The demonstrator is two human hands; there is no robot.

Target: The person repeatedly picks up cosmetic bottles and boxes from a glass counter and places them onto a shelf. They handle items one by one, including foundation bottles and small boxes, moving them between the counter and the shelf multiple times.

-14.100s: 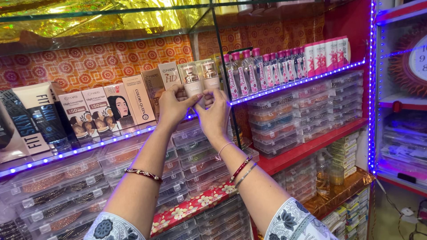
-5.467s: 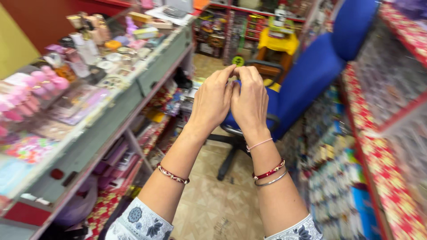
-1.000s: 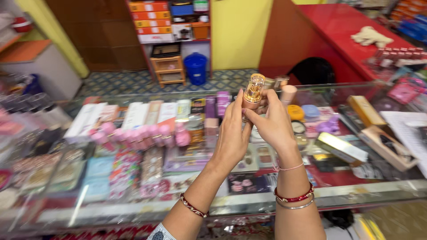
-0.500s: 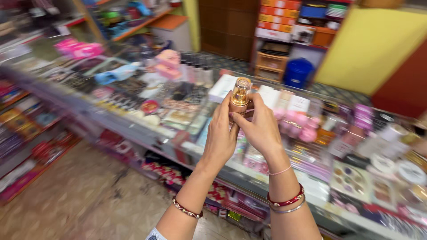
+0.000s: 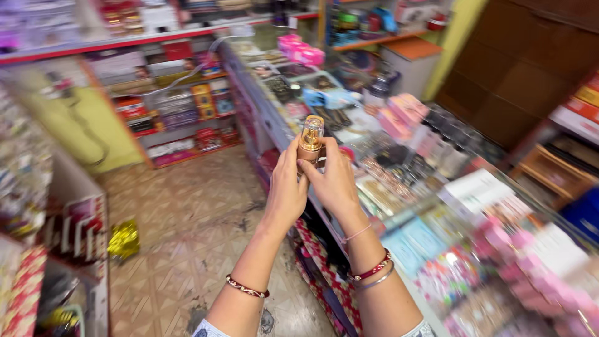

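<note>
While both my hands clasp the small gold bottle (image 5: 310, 142), left hand (image 5: 287, 193) and right hand (image 5: 334, 184) each closed on it, it's lifted; glass counter (image 5: 399, 206) lies just below-right, so set-down isn't done.

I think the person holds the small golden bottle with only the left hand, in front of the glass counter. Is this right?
Not quite. In the head view both hands hold the small golden bottle: the left hand and the right hand grip it together, fingers wrapped around its lower part. It is indeed held up in front of the glass counter.
</note>
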